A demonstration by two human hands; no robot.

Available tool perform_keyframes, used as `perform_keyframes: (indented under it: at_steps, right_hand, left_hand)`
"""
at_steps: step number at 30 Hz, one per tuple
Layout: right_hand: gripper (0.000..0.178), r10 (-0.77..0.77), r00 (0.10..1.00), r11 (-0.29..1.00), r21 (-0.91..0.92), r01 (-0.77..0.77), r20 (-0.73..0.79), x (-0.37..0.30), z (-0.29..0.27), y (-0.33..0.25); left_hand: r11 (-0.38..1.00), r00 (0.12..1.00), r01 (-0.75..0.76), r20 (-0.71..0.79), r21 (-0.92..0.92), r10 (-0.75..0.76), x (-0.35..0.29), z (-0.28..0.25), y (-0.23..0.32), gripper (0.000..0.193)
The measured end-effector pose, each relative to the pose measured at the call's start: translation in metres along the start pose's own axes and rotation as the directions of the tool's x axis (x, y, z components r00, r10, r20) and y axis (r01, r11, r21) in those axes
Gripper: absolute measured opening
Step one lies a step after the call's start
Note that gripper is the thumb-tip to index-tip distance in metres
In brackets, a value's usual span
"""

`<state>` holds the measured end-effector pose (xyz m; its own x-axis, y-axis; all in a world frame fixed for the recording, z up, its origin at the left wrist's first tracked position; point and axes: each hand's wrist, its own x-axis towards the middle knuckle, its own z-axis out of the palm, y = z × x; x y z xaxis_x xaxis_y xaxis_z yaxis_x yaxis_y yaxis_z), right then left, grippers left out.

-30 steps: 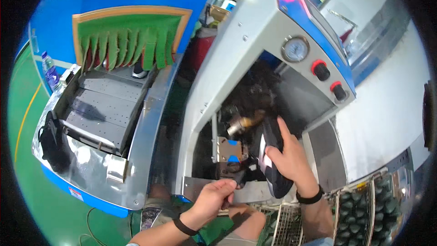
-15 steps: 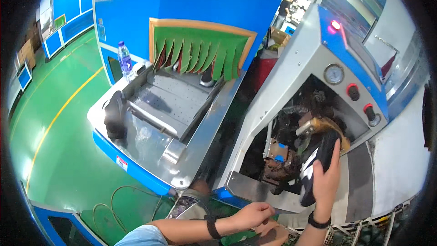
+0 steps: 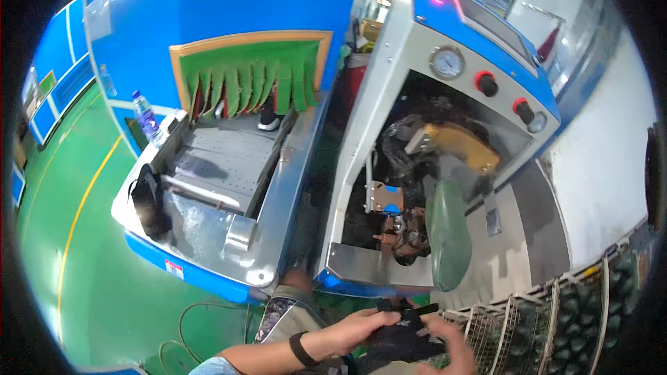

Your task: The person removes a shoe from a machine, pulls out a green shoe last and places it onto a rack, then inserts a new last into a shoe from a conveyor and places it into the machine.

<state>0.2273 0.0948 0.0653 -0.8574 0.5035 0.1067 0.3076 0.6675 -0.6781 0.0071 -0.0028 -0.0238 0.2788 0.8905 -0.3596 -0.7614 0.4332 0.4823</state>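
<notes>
Low in front of me, over my lap, is a black shoe [image 3: 396, 339] with small white marks. My left hand [image 3: 365, 330] is closed on its near-left side, thumb on top. My right hand [image 3: 450, 346] is at its right side, fingers curled against it and somewhat blurred; its grip is partly hidden. Just beyond stands a machine with a bare green foot-shaped form [image 3: 448, 236] sticking out toward me. Above that form sits a tan curved pad [image 3: 462, 147] inside the machine opening.
To the left, a machine with a metal tray [image 3: 229, 156] carries another black shoe [image 3: 149, 205] and a water bottle [image 3: 146, 119]. Another shoe [image 3: 268, 118] shows under the green strip curtain [image 3: 250, 87]. A wire rack [image 3: 521, 323] holding dark items is at lower right.
The black shoe has left the machine's form, which is now bare green, and is down at my lap. My left hand has taken hold of it. The view has shifted rightward.
</notes>
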Motion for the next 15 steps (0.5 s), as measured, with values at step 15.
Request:
perform_keyframes:
  at_steps: [15]
  right_hand:
    - [0.071,0.096,0.835,0.994,0.093,-0.054,-0.542,-0.011,-0.007,0.052]
  left_hand:
    - [0.736,0.982,-0.048,-0.101,0.675,0.157,-0.014,-0.001,-0.082,0.030]
